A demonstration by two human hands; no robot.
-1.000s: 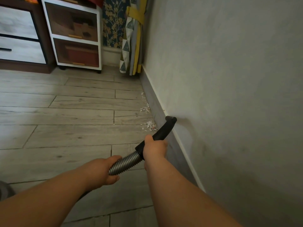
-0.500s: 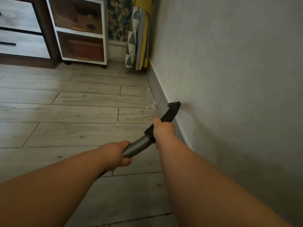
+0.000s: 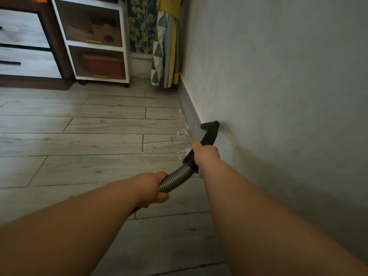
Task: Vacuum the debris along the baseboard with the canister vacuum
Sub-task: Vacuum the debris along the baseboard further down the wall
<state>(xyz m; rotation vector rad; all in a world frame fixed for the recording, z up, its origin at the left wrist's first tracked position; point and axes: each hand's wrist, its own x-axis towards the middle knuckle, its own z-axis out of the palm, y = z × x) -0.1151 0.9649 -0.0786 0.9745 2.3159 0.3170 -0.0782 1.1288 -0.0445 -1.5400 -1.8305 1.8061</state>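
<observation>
My right hand [image 3: 206,156] grips the black curved handle [image 3: 209,136] of the vacuum hose, whose end points down beside the grey baseboard [image 3: 189,112]. My left hand [image 3: 154,188] holds the ribbed grey hose [image 3: 176,179] just behind it. Small white scraps of debris [image 3: 183,131] lie on the floor against the baseboard, ahead and left of the handle's tip; a few more bits [image 3: 187,150] sit right by my right hand. The nozzle mouth and the canister are hidden.
A grey wall [image 3: 278,96] runs along the right. At the far end stand a white drawer unit [image 3: 95,42], a dark wood dresser [image 3: 25,48] and a hanging patterned curtain [image 3: 166,48]. Wood-look planks [image 3: 79,140] stretch to the left.
Both hands and the hose have moved forward along the baseboard. The nearest pile of scraps seen a second ago is mostly gone from view; the farther scraps are now close ahead.
</observation>
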